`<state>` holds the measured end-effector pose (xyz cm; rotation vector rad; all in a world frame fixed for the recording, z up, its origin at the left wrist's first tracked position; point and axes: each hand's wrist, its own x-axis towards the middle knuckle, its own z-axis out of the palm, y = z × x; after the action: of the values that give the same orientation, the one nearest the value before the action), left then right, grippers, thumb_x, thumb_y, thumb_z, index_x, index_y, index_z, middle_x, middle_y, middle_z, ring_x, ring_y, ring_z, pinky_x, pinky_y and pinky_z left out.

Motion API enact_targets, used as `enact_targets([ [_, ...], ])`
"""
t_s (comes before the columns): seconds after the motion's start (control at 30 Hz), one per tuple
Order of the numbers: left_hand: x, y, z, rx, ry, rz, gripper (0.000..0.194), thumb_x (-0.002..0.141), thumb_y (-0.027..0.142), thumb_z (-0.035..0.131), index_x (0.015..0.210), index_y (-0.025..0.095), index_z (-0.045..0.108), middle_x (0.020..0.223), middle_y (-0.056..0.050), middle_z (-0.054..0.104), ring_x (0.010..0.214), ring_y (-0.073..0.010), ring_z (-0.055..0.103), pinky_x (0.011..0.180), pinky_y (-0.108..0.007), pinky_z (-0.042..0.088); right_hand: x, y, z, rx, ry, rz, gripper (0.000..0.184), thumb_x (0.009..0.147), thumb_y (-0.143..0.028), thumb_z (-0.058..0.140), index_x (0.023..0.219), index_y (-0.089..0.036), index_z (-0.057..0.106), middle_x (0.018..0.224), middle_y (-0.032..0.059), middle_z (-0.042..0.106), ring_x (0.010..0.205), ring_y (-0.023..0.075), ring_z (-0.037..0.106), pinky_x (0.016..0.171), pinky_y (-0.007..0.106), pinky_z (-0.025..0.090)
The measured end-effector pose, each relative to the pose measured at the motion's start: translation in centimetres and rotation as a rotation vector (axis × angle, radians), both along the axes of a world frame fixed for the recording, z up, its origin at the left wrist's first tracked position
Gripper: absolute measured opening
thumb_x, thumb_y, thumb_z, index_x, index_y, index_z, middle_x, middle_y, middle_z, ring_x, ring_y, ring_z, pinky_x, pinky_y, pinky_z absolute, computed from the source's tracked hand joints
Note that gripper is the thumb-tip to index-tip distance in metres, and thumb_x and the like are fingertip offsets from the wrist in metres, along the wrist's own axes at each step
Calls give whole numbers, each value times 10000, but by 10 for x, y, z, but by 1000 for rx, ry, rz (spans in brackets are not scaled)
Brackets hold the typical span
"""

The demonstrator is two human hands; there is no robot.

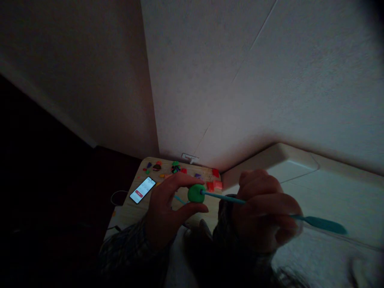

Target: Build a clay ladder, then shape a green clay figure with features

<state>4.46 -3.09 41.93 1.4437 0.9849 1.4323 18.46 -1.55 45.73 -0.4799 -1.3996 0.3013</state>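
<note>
Between the thumb and fingers of my left hand [168, 204] is a small green ball [195, 194] that looks like modelling clay. My right hand [267, 212] is closed around a thin teal modelling tool [222, 196]. Its narrow end meets a small dark spot on the side of the ball; whether it has sunk in cannot be made out. The tool's flat paddle end [327, 225] sticks out to the right of my right hand. Both hands are raised above a small wooden table [132, 216].
A lit phone [143, 190] lies on the table's left side. Behind my hands are small coloured clay pieces, a dark round piece with green on it [176, 167] and several red packets [211, 187]. A wall rises behind the table, and a pale piece of furniture [300, 172] stands right.
</note>
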Motion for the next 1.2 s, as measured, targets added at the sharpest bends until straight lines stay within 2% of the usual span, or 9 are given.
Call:
enact_targets([
  [0.2,0,0,2,-3,16,-6,311,669,370,776,930,218,703,881,-51,701,866,-218,639,810,-326,487,-2,-1,0,-11,-10,-46,342,931,-282,456,632,-159,566,546,-14,455,513,103,423,462,292,306],
  [0.53,1,0,3,-1,-2,3,298,666,372,776,923,240,701,876,-30,701,846,-205,643,806,-314,481,0,0,1,9,-25,-5,341,934,-272,455,634,-148,562,549,-15,458,518,93,426,465,279,312],
  [0.73,2,1,5,-3,-18,-4,300,661,384,779,906,229,706,846,-33,702,820,-204,638,779,-312,476,-1,-1,2,13,-33,-55,355,934,-278,454,621,-145,555,547,-11,465,522,98,430,472,284,324],
  [1.2,0,0,-1,10,-44,-27,328,676,381,769,956,230,693,893,-34,692,861,-197,622,787,-297,459,-2,3,0,73,-11,-62,366,929,-262,462,590,-146,536,531,-20,453,499,88,427,468,267,322],
])
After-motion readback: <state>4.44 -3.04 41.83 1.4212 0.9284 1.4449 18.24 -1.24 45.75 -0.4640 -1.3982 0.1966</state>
